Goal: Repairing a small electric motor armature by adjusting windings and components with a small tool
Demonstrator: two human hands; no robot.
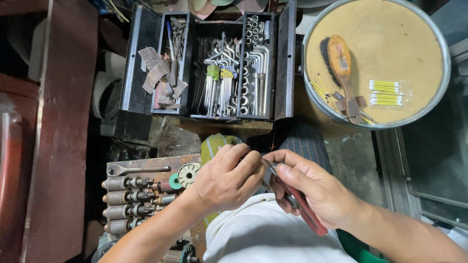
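Right hand (319, 192) clenched round red-handled pliers (297, 199), tips meeting left hand (229, 178). Left fingers (248, 163) pinching something tiny over lap, hidden, beside yellow-green housing (212, 146). Risk: pliers slip, nip fingertip. Piece could drop among motor armatures (127, 197). Open toolbox (209, 63) well clear.

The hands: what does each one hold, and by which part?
The right hand holds red-handled pliers by the handles. The left hand pinches something small at the pliers' tip; what it is cannot be told.
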